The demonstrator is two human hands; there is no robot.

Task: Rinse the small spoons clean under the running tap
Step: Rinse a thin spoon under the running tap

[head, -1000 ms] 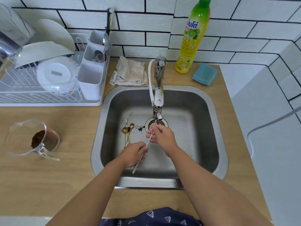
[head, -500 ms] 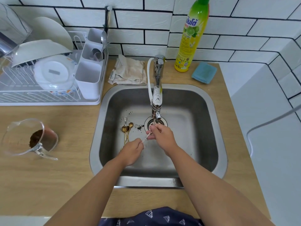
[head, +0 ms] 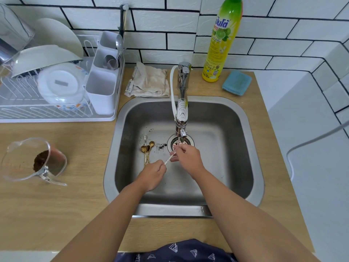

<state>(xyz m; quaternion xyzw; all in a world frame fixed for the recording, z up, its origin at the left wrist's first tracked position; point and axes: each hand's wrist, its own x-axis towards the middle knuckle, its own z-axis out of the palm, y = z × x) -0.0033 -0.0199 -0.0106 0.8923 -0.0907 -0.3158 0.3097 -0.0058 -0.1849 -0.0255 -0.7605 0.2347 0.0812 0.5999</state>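
Both my hands are over the steel sink (head: 251, 148), holding one thin pale spoon (head: 169, 158) between them under the tap (head: 181, 118). My left hand (head: 152, 173) pinches its handle end. My right hand (head: 186, 156) closes around the other end just below the spout, where a thin stream of water falls. The spoon's bowl is hidden inside my right fingers. Several small gold spoons (head: 147, 150) lie on the sink floor to the left of the drain (head: 181, 143), with dark grounds scattered around them.
A white dish rack (head: 56, 114) with bowls and a cutlery holder stands at the back left. A clear jug (head: 35, 161) with brown grounds sits on the wooden counter at left. A folded cloth (head: 151, 82), a dish soap bottle (head: 221, 44) and a blue sponge (head: 237, 83) sit behind the sink.
My left hand has slid up along the spoon's handle toward my right hand, so less of the handle shows. My right hand stays under the spout.
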